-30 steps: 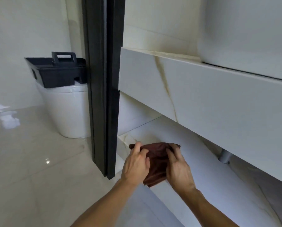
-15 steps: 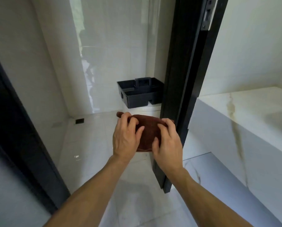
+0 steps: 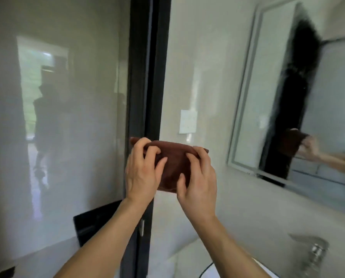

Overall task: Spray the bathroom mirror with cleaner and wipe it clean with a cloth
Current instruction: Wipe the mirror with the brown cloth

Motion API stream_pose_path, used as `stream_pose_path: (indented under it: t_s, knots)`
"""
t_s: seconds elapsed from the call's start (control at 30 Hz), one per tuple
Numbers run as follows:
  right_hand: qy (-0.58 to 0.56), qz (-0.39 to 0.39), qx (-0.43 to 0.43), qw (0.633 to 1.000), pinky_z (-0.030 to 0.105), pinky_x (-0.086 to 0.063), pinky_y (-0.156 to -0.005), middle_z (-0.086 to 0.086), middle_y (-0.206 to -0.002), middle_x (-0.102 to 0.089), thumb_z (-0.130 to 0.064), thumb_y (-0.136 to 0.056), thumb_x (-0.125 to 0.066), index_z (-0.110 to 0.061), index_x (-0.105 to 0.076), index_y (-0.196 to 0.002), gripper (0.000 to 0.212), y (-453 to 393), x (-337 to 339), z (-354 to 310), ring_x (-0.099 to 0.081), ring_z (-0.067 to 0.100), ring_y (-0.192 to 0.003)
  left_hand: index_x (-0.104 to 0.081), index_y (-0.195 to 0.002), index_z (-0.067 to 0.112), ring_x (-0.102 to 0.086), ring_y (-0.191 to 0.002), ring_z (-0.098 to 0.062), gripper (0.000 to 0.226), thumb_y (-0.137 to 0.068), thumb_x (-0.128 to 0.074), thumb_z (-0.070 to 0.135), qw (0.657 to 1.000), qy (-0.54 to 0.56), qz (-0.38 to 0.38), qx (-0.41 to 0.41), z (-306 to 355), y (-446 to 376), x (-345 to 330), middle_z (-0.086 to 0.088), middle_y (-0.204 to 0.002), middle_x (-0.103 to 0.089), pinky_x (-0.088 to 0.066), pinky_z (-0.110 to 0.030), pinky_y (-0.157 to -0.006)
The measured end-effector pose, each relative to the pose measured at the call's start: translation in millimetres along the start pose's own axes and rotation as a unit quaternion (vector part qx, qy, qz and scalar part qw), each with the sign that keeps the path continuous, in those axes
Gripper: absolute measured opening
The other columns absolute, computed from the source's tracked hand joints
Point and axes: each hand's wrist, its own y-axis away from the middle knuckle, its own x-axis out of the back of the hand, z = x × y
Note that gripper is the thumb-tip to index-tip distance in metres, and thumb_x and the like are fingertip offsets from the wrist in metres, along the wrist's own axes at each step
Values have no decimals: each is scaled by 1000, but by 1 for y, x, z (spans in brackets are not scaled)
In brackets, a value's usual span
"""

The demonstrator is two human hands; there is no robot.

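While both hands hold the folded brown cloth (image 3: 172, 163) up in the middle of the view, the task sits between preparing the cloth and wiping. The left hand (image 3: 142, 169) curls its fingers over the cloth's left and top edge, and the right hand (image 3: 197, 177) pinches the right side, thumb against the near face; the cloth is gathered into a compact pad between them, in front of the black door frame (image 3: 147, 77). The bathroom mirror (image 3: 308, 97) hangs on the wall to the right, well apart from the cloth, and reflects a hand with the cloth. A chrome faucet (image 3: 314, 251) shows at the lower right, blurred. No spray bottle is visible, and whether the glass already carries cleaner cannot be told, since the frame is smeared. As a judgement, the next move calls for turning right, leaving the pad in one hand, and pressing it flat against the glass.
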Motion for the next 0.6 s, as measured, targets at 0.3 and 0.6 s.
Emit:
stream_pose_path:
  t_s: [0.3,0.6]
  knots:
    - [195,84,8,977,32,-40,-103,4,-151,-35,-12,-77,-62,-8,-51,-129,54,-118,178,99,-47,21,-124,-55,-107,14,-59,-104,-24,25,-88,-67,24,978,209,5,-4,208,-115,-102,-4,-131,-45,-57,-41,-72]
    - [396,150,-1,906,31,-42,-98,5,-144,-41,-7,-76,-60,-5,-54,-128,52,-188,260,186,-49,20,-113,-53,-118,9,-51,-118,-24,33,-88,-65,15,918,391,-5,-59,323,-172,-219,-7,-139,-39,-56,-41,-89]
